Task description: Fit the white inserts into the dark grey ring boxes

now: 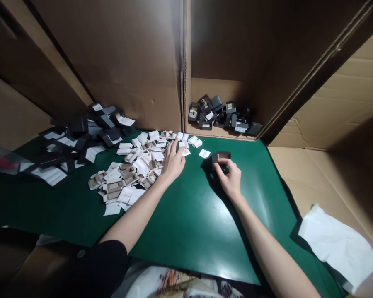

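My right hand (229,177) grips a small black box (221,157) that sits on the green mat (189,215), fingers curled round its near side. My left hand (173,159) lies with fingers stretched out on the right edge of a heap of small white and tan folded cards (136,165); its fingertips touch a card there. A single white card (204,153) lies between the two hands.
A pile of black boxes and lids (81,136) lies at the back left. More small black boxes (220,114) sit inside an open cardboard carton (205,87) behind the mat. Cardboard walls stand all around. A white sheet (338,244) lies at the right.
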### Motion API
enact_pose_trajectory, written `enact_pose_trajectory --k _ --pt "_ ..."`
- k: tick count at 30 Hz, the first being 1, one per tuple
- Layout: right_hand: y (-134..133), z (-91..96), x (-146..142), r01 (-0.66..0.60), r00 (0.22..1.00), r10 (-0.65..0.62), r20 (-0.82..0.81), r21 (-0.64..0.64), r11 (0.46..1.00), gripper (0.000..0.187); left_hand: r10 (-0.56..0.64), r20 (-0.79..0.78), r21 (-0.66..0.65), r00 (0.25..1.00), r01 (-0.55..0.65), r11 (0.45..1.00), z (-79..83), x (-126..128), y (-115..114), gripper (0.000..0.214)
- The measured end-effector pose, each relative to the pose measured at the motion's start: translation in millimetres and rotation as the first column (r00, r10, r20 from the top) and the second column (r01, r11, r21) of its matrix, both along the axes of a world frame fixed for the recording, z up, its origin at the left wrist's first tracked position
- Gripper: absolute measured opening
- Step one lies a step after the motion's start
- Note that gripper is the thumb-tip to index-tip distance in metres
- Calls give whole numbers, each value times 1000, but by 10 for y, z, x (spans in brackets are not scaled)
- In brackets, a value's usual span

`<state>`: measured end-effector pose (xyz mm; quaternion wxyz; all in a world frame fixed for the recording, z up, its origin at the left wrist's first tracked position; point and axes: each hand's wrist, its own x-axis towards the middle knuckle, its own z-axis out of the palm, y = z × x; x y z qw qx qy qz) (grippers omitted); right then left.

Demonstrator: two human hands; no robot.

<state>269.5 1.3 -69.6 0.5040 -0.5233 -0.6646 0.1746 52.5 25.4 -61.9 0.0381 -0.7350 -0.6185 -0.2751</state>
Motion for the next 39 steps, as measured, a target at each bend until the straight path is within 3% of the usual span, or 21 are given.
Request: enact_pose_trajectory --k 3,8,17,21,26,29,32,35,39 --pt "2 11 6 -1 1000 0 28 34 999 17 32 -15 11 999 -32 999 14 -7 -3 40" --pt "-27 66 -19 -221 964 211 159 45 974 20 49 -59 -55 997 -53 997 -22 33 6 57" --pt "-39 57 -39 -358 900 354 254 -29 933 20 64 -30 -76 998 -66 995 -18 31 22 49" --pt "-25 47 -34 -393 888 390 245 -39 919 20 48 90 -55 995 -43 998 -25 4 47 48" --pt "-26 51 -41 -398 889 395 233 -37 917 19 -47 272 65 961 30 997 -40 -40 85 12" --pt "-34 64 -46 -400 890 396 227 -33 916 19 -94 354 171 931 34 985 24 -24 49 10" --pt "-48 93 -48 -396 902 388 190 4 918 19 -205 423 246 882 106 964 131 78 -61 13" --pt "-59 125 -49 -353 934 347 88 53 934 15 -333 546 215 769 256 943 168 253 -184 14" --pt "-52 132 -55 -292 954 294 -59 36 956 13 -298 751 123 590 319 940 21 458 -239 11"
